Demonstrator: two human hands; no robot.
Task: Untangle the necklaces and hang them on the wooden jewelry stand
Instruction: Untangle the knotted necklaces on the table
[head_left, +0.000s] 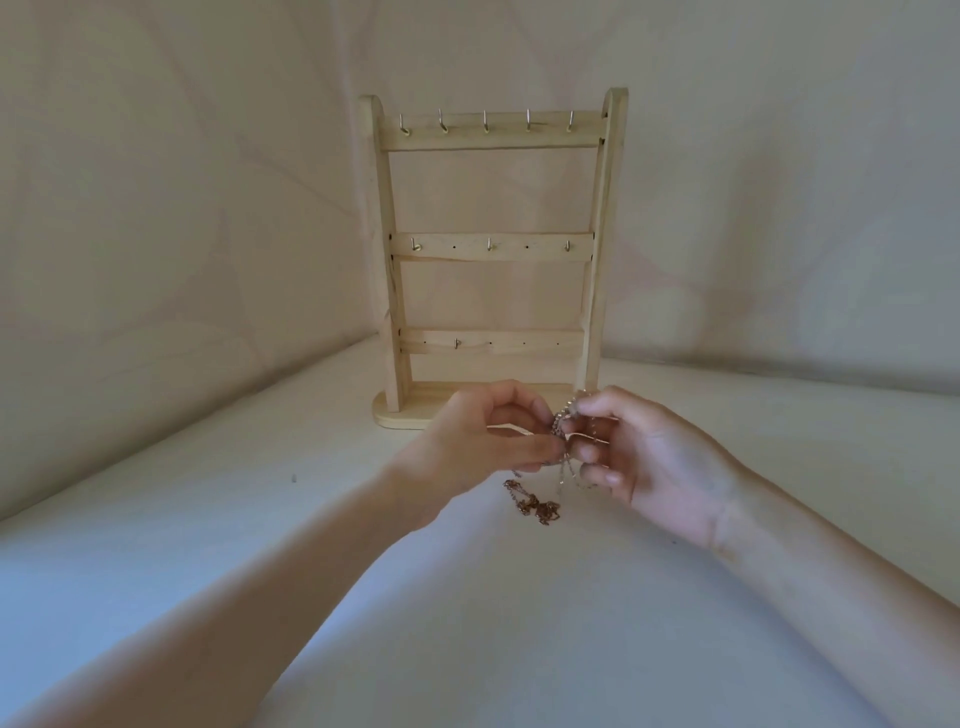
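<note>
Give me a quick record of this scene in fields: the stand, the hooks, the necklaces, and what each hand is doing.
stand: wooden jewelry stand, upright on a pale cloth surface, three crossbars
hooks: five on top bar, three on middle bar, one on bottom bar; nothing hangs on any
necklaces: tangled necklaces held in front of the stand's base; a coppery chain trails down to the cloth
left hand: left hand pinches the tangle
right hand: right hand pinches the tangle from the other side
progress: none hung yet
</note>
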